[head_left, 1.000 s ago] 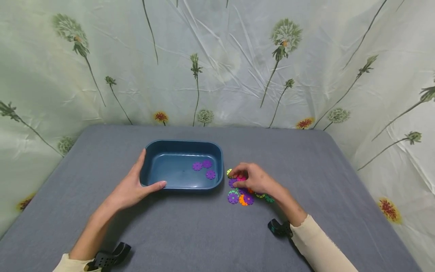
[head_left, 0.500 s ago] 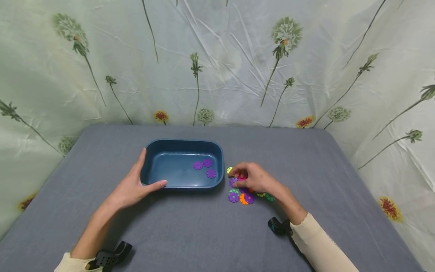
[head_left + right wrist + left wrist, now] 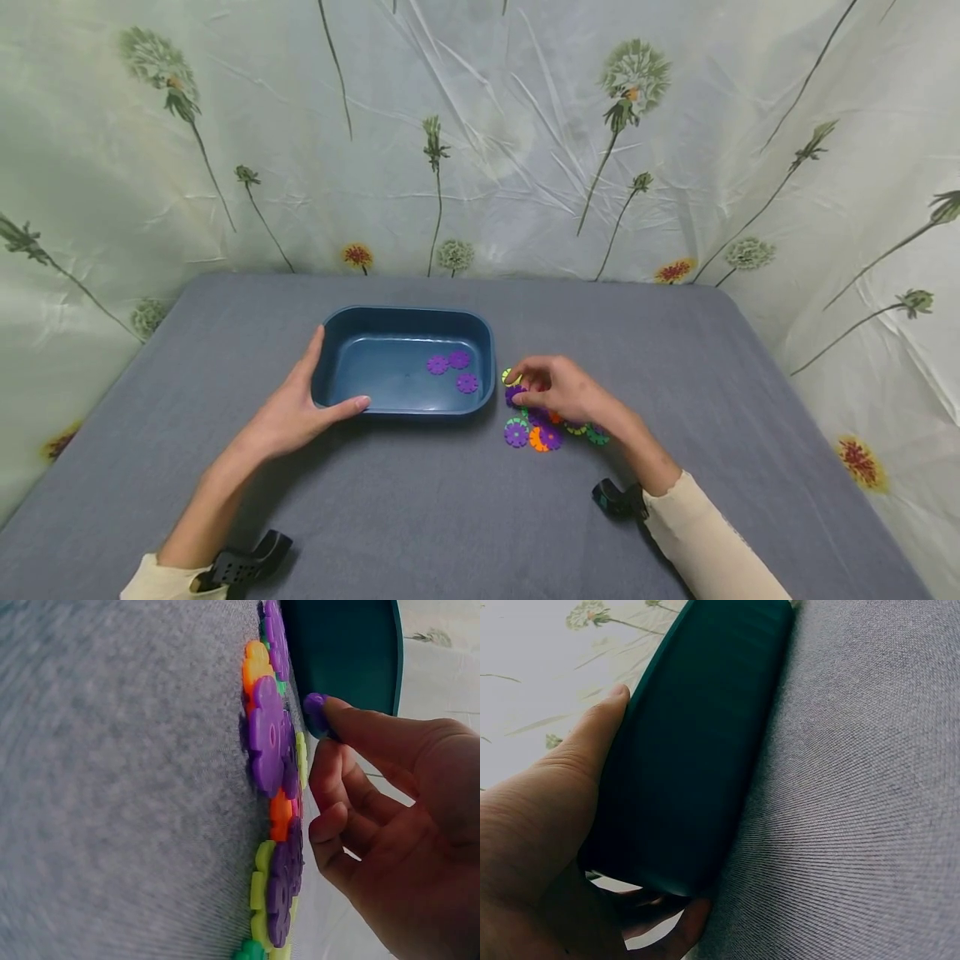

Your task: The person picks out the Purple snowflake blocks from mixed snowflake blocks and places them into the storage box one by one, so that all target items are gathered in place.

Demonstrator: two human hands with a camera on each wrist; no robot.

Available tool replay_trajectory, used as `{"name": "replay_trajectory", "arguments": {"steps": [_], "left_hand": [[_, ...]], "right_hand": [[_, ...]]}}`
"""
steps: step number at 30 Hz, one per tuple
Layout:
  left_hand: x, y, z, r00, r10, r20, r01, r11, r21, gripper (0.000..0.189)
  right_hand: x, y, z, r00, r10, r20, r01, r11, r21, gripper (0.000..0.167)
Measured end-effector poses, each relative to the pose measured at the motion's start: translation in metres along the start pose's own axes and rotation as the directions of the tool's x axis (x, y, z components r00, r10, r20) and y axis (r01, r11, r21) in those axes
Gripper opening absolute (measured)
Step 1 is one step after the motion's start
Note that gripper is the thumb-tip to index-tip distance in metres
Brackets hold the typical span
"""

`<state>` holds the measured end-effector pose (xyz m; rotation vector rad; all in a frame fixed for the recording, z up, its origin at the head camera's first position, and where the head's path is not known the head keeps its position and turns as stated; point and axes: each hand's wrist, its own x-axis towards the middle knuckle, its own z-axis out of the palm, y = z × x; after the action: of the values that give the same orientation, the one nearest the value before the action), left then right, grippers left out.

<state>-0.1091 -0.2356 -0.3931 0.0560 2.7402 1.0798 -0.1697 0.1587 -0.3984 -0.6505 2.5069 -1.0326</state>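
A blue plastic tub (image 3: 405,410) stands on the grey cloth, with three purple flower-shaped discs (image 3: 467,383) inside towards its right end. My left hand (image 3: 288,412) holds the tub's left end, thumb along the near side and fingers round the end; in the left wrist view the thumb (image 3: 592,735) lies against the dark wall. My right hand (image 3: 562,390), beside the tub's right end, pinches a purple disc (image 3: 315,712) between thumb and fingertips, above the pile. Several notched discs in purple (image 3: 268,739), orange (image 3: 537,440), yellow and green lie overlapping below that hand, which hides some of them.
The grey cloth-covered table (image 3: 420,517) reaches back to a pale curtain (image 3: 495,150) printed with dandelions. Black wrist cameras (image 3: 618,500) are strapped to both forearms, close over the cloth.
My right fingertips have drawn a purple disc up from the pile, and it now sits tilted in their pinch. My left hand and the tub stay where they were.
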Motion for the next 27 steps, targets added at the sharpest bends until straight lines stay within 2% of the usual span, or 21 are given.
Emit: {"name": "replay_trajectory", "arguments": {"steps": [6,14,22,27], "left_hand": [[-0.002,-0.002,0.000,1.000,0.017,-0.006,-0.017,1.000,-0.006,0.129],[-0.005,-0.004,-0.001,0.999,0.030,-0.010,-0.031,0.999,-0.018,0.129],[-0.004,-0.002,-0.001,1.000,0.008,-0.004,-0.008,1.000,0.002,0.130],[-0.002,-0.001,0.000,1.000,0.009,-0.002,-0.009,1.000,-0.003,0.129]], "right_hand": [[0.000,0.002,0.000,0.996,-0.048,-0.070,0.050,0.998,0.027,0.018],[0.004,0.001,0.002,0.987,-0.070,-0.142,0.082,0.994,0.076,0.018],[0.010,-0.003,0.000,0.976,-0.018,-0.217,0.057,0.983,0.175,0.019],[0.013,-0.007,0.002,0.960,-0.022,-0.280,0.088,0.970,0.225,0.019]]}}
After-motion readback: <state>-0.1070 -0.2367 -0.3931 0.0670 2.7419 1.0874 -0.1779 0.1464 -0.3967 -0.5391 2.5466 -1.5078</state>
